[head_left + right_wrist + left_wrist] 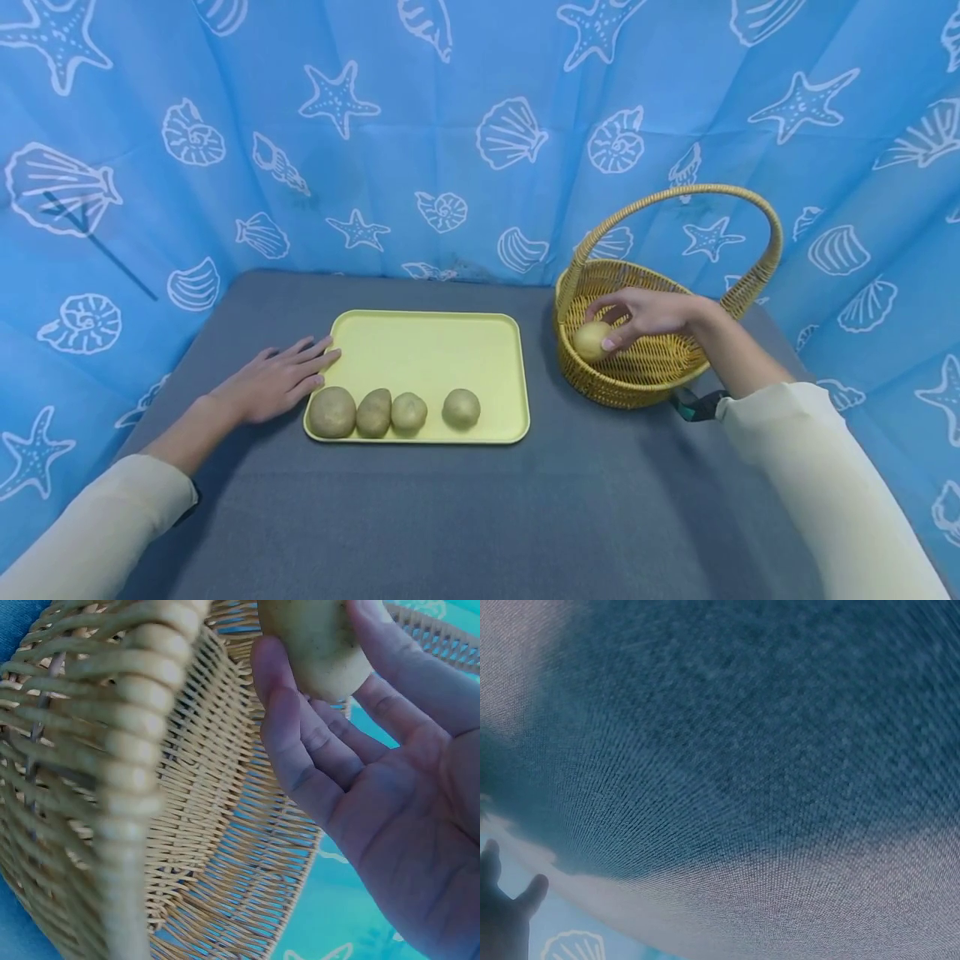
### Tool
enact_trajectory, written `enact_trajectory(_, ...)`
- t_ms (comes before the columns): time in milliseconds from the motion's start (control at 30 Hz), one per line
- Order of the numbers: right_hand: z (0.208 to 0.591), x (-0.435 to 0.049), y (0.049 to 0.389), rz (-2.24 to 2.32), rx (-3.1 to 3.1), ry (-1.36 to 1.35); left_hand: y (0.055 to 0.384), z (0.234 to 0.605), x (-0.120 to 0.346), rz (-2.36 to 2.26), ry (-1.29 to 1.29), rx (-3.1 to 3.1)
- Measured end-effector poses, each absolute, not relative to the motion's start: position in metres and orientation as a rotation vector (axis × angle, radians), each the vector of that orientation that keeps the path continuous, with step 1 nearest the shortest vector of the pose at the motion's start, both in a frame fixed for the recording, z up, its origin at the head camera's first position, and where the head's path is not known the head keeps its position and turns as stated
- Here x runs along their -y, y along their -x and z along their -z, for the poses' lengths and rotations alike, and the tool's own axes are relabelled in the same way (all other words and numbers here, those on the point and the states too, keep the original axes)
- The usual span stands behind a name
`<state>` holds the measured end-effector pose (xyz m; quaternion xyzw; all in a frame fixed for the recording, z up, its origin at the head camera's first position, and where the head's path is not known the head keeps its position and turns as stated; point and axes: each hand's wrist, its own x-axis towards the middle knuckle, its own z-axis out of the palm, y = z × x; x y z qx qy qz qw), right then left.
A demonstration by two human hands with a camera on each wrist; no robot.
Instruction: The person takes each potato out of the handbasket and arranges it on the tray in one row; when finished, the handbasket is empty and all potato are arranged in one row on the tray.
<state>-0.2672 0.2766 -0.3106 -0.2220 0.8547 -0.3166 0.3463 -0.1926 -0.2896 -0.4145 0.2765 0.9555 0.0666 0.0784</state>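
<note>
In the head view my right hand (651, 315) reaches over the wicker basket (667, 367) and holds a potato (592, 341) near its left side. The right wrist view shows thumb and fingers around that potato (319, 649), with the woven rim close by. My left hand (281, 382) lies flat with fingers spread, its fingertips on the left edge of the yellow tray (427, 354). Along the tray's near side sit a large potato (332, 412), a pointed potato (374, 413) and a small potato (408, 412) close together, plus a round potato (461, 408) apart to the right.
A grey cloth (465, 517) covers the table. Over the basket arches a tall handle (675, 193), with my right forearm beside its right end. Behind the table hangs a blue curtain (420, 150) with white shells and starfish.
</note>
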Motion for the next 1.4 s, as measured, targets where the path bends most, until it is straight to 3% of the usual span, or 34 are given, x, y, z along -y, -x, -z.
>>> enact_trajectory(533, 0.289, -0.241, 0.239, 0.81, -2.179, 0.901, 0.193, 0.414, 0.289, -0.191, -0.822, -2.847)
enact_trajectory(967, 0.324, -0.17, 0.229, 0.656, -2.037, 0.989, 0.194, 0.418, 0.29, -0.191, -0.829, -2.858)
enact_trajectory(1400, 0.36, -0.133, 0.23, 0.6, -2.019, 1.071, 0.193, 0.417, 0.29, -0.215, -0.827, -2.863)
